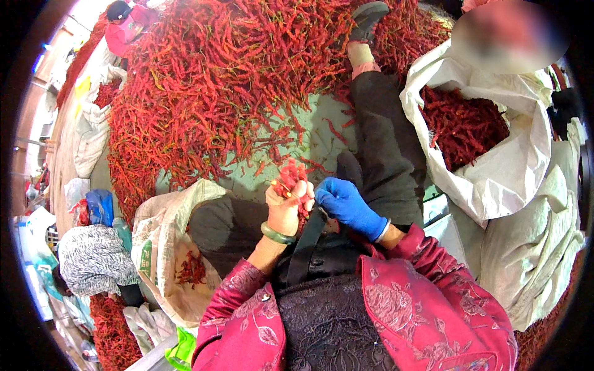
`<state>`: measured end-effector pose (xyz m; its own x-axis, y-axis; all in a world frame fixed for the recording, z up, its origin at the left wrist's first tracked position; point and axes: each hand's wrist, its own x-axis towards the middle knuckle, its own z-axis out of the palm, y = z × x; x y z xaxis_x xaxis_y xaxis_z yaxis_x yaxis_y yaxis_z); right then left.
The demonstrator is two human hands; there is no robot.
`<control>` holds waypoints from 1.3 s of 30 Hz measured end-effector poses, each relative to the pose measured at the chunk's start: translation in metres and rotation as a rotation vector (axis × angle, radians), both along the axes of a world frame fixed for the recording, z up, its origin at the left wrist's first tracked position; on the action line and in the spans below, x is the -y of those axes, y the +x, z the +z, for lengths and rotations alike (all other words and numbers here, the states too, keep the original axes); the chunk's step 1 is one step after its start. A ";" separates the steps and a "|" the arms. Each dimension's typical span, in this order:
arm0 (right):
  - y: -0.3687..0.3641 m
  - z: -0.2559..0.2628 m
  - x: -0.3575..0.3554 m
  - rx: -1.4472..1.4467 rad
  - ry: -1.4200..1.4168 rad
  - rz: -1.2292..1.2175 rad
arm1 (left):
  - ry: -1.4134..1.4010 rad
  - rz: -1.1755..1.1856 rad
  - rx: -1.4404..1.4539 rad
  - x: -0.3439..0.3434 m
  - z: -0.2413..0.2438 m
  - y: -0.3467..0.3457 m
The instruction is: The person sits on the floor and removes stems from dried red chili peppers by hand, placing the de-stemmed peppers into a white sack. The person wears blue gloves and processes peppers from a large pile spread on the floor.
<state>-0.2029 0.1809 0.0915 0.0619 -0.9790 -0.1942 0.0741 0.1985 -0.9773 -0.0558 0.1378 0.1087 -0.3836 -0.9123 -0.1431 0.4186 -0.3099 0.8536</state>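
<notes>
My left hand [282, 214], bare with a jade-like bangle at the wrist, is closed around a small bunch of dried red chili peppers [293, 175]. Beside it on the right is my right hand [351, 208] in a blue knit glove. Its fingers are curled in close to the bunch; whether they pinch something is hidden. Beyond both hands spreads a large heap of red chili peppers [222, 88], some with stems, over a pale green floor sheet [320, 125]. My outstretched leg [387, 134] runs along the heap's right side.
An open white woven sack [506, 181] with chilies [459, 125] stands at right. Left of my knee, another woven sack [158, 232] holds a few chilies. A person in pink [132, 25] is at the far left; a person in grey knitwear [95, 259] is nearer.
</notes>
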 end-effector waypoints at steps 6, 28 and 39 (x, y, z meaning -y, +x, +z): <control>0.017 -0.019 0.015 -0.407 -0.395 -0.065 | -0.772 0.153 0.559 -0.009 0.015 -0.002; -0.027 0.039 0.016 0.001 -0.135 0.131 | -0.660 -0.233 0.894 0.000 0.026 0.010; -0.038 0.047 0.027 -0.167 -0.068 0.452 | -0.849 -0.229 0.989 -0.007 0.007 0.011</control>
<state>-0.2408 0.1541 0.1389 0.4569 -0.8723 -0.1740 -0.1640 0.1096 -0.9803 -0.0446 0.1444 0.1162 -0.6050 -0.7856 0.1296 -0.4787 0.4890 0.7292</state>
